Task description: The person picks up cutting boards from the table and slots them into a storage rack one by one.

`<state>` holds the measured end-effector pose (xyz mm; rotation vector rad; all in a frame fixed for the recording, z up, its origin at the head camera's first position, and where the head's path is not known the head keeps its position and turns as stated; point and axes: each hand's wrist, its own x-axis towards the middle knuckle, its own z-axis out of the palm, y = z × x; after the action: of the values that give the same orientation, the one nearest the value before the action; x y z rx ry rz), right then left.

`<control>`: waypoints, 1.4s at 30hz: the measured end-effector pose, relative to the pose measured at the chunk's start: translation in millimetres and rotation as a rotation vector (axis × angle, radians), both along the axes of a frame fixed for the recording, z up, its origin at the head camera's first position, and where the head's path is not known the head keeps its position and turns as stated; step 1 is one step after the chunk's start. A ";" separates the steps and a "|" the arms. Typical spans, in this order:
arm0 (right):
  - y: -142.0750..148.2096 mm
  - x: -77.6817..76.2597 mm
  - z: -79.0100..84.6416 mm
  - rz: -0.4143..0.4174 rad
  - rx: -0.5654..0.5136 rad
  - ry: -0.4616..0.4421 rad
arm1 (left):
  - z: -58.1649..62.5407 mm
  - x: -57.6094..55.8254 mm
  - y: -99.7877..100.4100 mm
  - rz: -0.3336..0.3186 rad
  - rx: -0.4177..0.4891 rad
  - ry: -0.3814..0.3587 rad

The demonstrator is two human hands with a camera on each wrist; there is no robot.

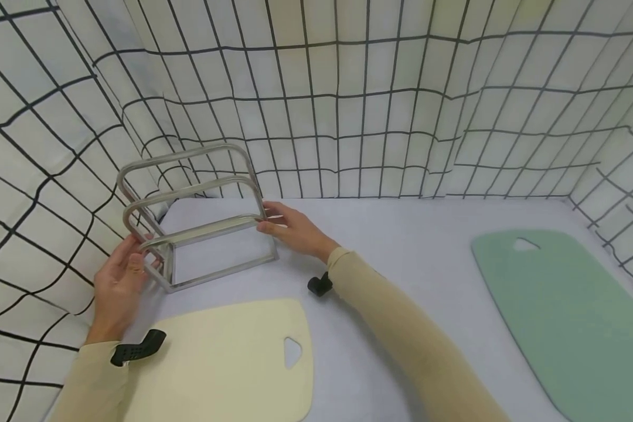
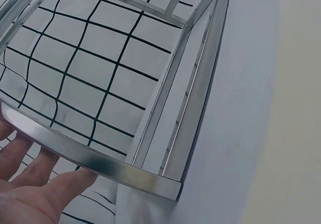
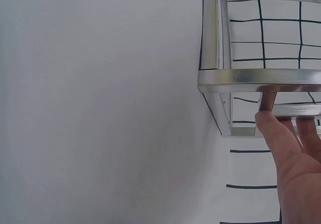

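Observation:
A silver metal rack (image 1: 208, 230) with several rounded upright loops stands at the back left of the white table. My left hand (image 1: 117, 287) holds its left side. In the left wrist view, that hand's thumb and fingers (image 2: 70, 181) are against a flat side bar. On the opposite side, my right hand (image 1: 298, 231) grips the frame, thumb in front and other fingers behind, as the right wrist view shows. Whether the rack's base rests fully on the table, I cannot tell.
A cream cutting board (image 1: 221, 357) lies flat in front of the rack, partly under the left forearm. To the far right lies a green cutting board (image 1: 554, 305). White grid-patterned cloth walls (image 1: 348, 117) enclose the table at the back and both sides.

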<state>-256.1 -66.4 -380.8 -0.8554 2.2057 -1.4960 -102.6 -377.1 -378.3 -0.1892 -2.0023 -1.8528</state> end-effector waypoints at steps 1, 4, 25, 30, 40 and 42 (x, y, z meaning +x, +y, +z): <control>0.5 -0.1 -0.3 0.000 -0.001 0.002 | 0.2 -0.2 0.7 -0.003 0.000 0.000; 2.2 0.0 -0.8 -0.002 -0.004 0.007 | 0.4 -0.5 2.7 -0.013 -0.001 0.001; 20.5 1.4 1.4 -0.036 0.037 0.012 | -1.8 -10.8 12.7 -0.053 0.017 0.009; 20.3 0.7 0.7 -0.041 0.030 0.018 | 0.1 -11.3 15.0 -0.043 0.006 0.004; 23.1 1.8 -2.7 -0.057 0.000 0.022 | -1.7 -14.0 16.5 -0.029 -0.003 0.002; 23.8 2.7 -3.2 -0.059 -0.006 0.027 | -2.6 -14.3 15.5 -0.035 -0.007 -0.007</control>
<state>-253.4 -42.7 -384.0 -0.8237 2.2651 -1.5277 -116.9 -361.6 -380.9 -0.2212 -2.0226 -1.8705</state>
